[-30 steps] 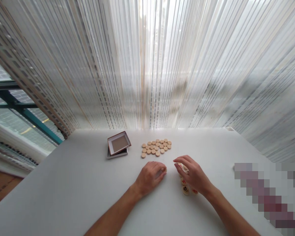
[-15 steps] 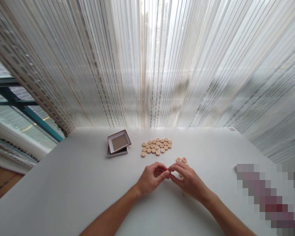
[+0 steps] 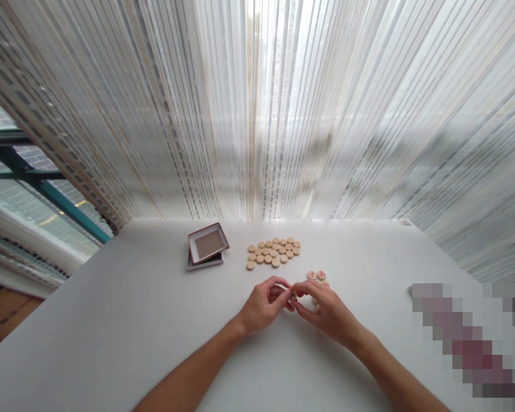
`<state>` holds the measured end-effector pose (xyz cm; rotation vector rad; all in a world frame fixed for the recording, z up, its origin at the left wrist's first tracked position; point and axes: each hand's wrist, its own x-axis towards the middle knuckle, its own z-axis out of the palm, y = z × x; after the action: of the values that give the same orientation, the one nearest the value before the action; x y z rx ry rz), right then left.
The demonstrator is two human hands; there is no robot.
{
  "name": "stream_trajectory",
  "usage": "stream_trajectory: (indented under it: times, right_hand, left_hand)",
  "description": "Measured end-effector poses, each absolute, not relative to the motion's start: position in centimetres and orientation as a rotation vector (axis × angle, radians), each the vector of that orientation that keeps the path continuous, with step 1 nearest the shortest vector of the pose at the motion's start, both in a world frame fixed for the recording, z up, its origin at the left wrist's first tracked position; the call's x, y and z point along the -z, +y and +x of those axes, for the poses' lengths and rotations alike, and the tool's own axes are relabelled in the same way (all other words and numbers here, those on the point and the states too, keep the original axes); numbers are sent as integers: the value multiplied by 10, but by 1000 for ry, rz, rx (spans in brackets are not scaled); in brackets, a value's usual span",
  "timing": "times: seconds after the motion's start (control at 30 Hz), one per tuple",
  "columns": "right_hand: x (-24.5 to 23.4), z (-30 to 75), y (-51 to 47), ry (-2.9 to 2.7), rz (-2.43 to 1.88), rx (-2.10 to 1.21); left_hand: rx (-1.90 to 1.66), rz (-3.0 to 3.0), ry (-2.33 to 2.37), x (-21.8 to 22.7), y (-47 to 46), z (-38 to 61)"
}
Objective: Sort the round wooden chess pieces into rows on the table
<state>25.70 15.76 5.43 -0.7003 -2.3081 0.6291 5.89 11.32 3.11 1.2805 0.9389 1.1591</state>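
Note:
My left hand [image 3: 264,303] and my right hand [image 3: 326,312] meet at the middle of a white table [image 3: 111,320], fingertips pinched together on one small round wooden game piece [image 3: 292,296]. Two pieces with red marks [image 3: 316,275] lie face up just beyond my right hand, and a few more are partly hidden under it. A cluster of several plain round wooden pieces [image 3: 273,253] lies face down farther back.
An open small box [image 3: 208,245] rests tilted on its lid, left of the cluster. Striped sheer curtains [image 3: 257,109] hang along the table's far edge. A window frame [image 3: 34,183] shows at left. A blurred patch covers the right side.
One second ago my hands were apart, the left flat over a piece and the right curled above the marked pieces. They have come together and now pinch one piece between them.

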Motion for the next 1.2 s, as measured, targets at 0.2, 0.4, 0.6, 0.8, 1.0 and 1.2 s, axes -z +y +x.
stream_trajectory:
  times: [0.2, 0.4, 0.6, 0.8, 1.0, 1.2]
  right_hand:
    - [-51, 257, 160, -2301, -705, -584]
    - [-53, 255, 158, -2313, -676, -608]
    - [-53, 248, 155, -2295, -757, -602]
    - [-51, 245, 156, -2277, -766, -553]
    - [-53, 242, 158, -2268, -742, -566]
    - [-52, 238, 157, -2272, -674, -589]
  left_hand:
    - [-1138, 1263, 900, -26, 114, 56]
    - [-1127, 1259, 876, -27, 111, 51]
    - [-1120, 1252, 901, -30, 109, 46]
    - [-1141, 1257, 930, -30, 109, 43]
    - [-1144, 1202, 909, -28, 110, 40]
    - [-1136, 1250, 917, -31, 108, 37]
